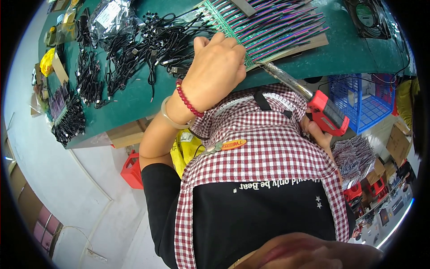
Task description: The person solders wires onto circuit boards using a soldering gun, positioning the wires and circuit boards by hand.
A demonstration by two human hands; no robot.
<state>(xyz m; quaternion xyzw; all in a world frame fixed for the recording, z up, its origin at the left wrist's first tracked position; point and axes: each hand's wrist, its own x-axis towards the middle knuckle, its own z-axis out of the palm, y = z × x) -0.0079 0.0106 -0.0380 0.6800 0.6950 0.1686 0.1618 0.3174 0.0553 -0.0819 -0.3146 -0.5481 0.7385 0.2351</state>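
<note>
My left hand (217, 67) is closed, its fingers curled down at the near end of a green circuit board strip (218, 20); what they grip is hidden beneath them. Rows of pink, blue and black wires (277, 33) fan out to the right from the strip, and a flat grey bar (244, 7) lies across them. My right hand (319, 133) is wrapped round the handle of a red and black soldering gun (329, 114). Its long metal barrel points up and left, with the tip near the strip's near corner, beside my left fingers. Contact cannot be made out.
Black cables with plugs (165, 38) are heaped left of the strip, near a clear plastic bag (109, 18). A wired bundle (65, 112) sits at the green table's left edge. A black fan (365, 18) stands at the far right; a blue basket (354, 105) is below the table edge.
</note>
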